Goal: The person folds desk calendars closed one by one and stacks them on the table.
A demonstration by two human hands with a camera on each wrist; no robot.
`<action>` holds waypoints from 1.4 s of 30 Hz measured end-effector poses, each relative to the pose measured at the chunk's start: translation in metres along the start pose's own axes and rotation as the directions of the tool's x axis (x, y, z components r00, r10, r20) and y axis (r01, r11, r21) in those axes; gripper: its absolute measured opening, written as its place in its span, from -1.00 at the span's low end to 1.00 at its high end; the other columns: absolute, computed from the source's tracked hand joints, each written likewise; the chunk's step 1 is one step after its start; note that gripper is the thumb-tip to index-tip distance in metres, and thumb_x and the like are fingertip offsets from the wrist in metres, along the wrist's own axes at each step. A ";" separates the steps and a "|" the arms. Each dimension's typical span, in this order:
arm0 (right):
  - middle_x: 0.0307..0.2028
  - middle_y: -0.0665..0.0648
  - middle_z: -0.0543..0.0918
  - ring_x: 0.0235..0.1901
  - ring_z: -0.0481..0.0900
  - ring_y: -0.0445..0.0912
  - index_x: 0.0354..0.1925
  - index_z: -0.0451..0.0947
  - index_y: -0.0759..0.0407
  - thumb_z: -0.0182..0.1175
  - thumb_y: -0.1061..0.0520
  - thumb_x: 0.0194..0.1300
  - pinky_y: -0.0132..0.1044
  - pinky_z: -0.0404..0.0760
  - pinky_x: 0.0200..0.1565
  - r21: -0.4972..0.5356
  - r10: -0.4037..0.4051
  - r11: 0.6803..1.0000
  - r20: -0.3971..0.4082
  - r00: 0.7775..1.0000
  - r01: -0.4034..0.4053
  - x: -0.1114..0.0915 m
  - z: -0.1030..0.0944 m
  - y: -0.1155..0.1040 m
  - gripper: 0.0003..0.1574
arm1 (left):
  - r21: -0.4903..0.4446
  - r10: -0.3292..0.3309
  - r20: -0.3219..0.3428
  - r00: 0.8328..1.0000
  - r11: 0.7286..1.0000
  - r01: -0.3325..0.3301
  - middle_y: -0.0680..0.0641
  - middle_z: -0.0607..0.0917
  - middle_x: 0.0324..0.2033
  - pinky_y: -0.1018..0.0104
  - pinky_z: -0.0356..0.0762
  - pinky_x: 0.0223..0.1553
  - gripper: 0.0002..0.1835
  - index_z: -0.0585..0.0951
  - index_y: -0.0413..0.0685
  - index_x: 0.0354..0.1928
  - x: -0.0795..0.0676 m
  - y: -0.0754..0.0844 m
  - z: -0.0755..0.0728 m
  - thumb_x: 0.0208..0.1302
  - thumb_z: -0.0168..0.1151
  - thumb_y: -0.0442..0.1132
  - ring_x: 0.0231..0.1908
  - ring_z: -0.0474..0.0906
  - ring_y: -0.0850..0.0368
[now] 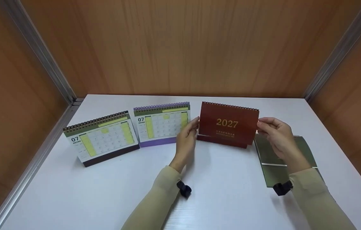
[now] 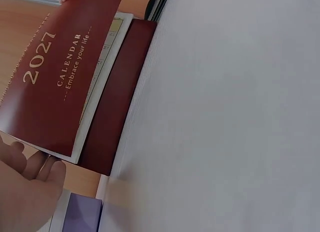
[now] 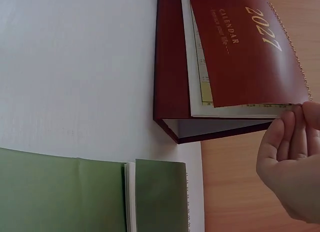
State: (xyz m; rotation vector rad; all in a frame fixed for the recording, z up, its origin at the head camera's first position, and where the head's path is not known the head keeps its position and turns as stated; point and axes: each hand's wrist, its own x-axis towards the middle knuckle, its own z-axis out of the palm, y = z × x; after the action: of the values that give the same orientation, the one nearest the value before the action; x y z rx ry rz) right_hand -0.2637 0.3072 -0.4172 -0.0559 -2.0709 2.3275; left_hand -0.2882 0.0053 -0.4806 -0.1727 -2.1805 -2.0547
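Note:
A dark red 2027 desk calendar [image 1: 222, 115] stands propped as a tent on the table, its spiral binding along the top. My left hand [image 1: 185, 143] holds its left edge, some fingers hidden behind it in the left wrist view. At the opposite edge, near the upper corner, my right hand [image 1: 278, 137] pinches the calendar between thumb and fingers. The red cover [image 3: 240, 56] hangs over white pages, and the base is open at the side. Under my right wrist a green calendar [image 1: 268, 177] lies folded flat.
Left of the red calendar stands a purple-based calendar [image 1: 161, 141] showing 07. Further left, a dark brown-based calendar [image 1: 111, 156] stands angled, also on 07. The white table [image 1: 103, 198] meets wooden panels [image 1: 180, 48] at the back and sides.

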 end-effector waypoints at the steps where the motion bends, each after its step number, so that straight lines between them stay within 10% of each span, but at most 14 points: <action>1: -0.17 0.12 0.67 -0.18 0.65 -0.12 0.08 0.45 0.39 0.36 0.14 0.24 -0.34 0.65 -0.06 -0.014 -0.005 1.000 -0.007 1.000 0.005 0.000 0.000 0.001 -0.47 | 0.014 0.003 -0.002 1.000 1.000 -0.003 0.15 0.57 0.20 0.37 0.40 0.23 -0.52 0.49 0.25 0.31 0.000 0.000 0.000 0.49 -0.09 -0.36 0.23 0.44 0.25; 25: -0.22 0.08 0.67 -0.23 0.64 -0.18 0.04 0.56 0.22 0.34 -0.02 0.27 -0.47 0.65 -0.20 -0.410 -0.170 0.907 -0.143 0.975 0.098 0.006 0.007 0.022 -0.53 | 0.129 0.068 -0.002 0.998 0.989 -0.067 0.08 0.52 0.26 0.38 0.42 0.21 -0.43 0.41 0.18 0.38 -0.003 0.003 0.005 0.37 0.04 -0.41 0.22 0.46 0.18; 42: 0.31 0.11 0.41 0.19 0.49 -0.02 0.44 0.24 -0.03 0.13 -0.22 0.39 -0.24 0.54 0.13 -0.516 -0.189 0.846 -0.049 0.981 0.137 0.004 0.010 0.017 -0.23 | 0.253 0.053 0.085 0.995 0.965 -0.073 0.17 0.13 0.49 0.09 0.02 0.45 -0.28 -0.08 0.47 0.53 -0.004 0.021 0.012 0.50 -0.01 -0.15 0.48 -0.01 0.18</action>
State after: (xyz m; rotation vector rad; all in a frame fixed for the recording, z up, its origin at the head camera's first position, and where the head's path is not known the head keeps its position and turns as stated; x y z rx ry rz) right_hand -0.2679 0.2953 -0.4329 -0.0023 -2.4660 1.5897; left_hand -0.2810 0.0188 -0.4615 -0.2931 -2.4266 -1.7405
